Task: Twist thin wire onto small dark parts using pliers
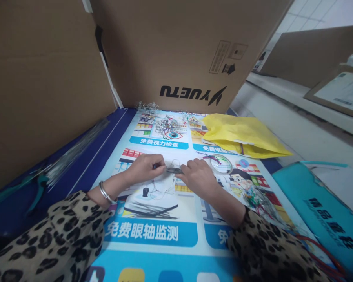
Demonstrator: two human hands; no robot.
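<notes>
My left hand (pixel 148 168) is closed in a pinch, with a thin wire at its fingertips and a dark blue bit showing between the fingers. Wrapped round a small dark grey metal tool (pixel 174 170), my right hand (pixel 200 177) points its narrow tip toward the left fingertips. The tool's kind is mostly hidden by the fingers. Fine wire loops (pixel 161 188) hang or lie just below both hands. Nearer to me, a bundle of thin dark wires (pixel 153 210) lies on the printed poster (pixel 188 266).
Tall cardboard panels (pixel 176 51) stand behind and left. Silvery wires (pixel 73 152) and a teal-handled tool (pixel 37 192) lie left. To the right are a yellow bag (pixel 244 135), a clear ring (pixel 222 163), a teal box (pixel 320 211) and tangled coloured wires (pixel 257 199).
</notes>
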